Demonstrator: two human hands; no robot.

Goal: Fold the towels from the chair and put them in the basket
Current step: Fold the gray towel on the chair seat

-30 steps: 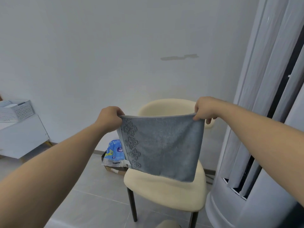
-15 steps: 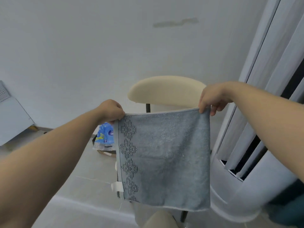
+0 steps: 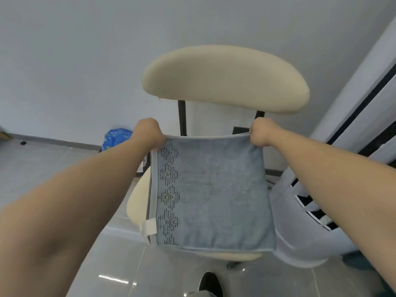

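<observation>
A grey-blue towel with a dark diamond pattern down its left side is spread over the seat of a cream chair. It is doubled over, with a white label at its lower left corner. My left hand grips the towel's far left corner. My right hand pinches the far right corner. The top edge is stretched taut between them. The towel covers most of the seat. No basket is in view.
A tall white floor-standing appliance with dark slats stands right of the chair. A blue plastic bag lies on the grey tiled floor by the wall, left of the chair. A dark shoe shows at the bottom edge.
The view has tilted down and come closer to the chair. Both hands have lowered the towel from hanging in the air down over the seat, still holding the same corners.
</observation>
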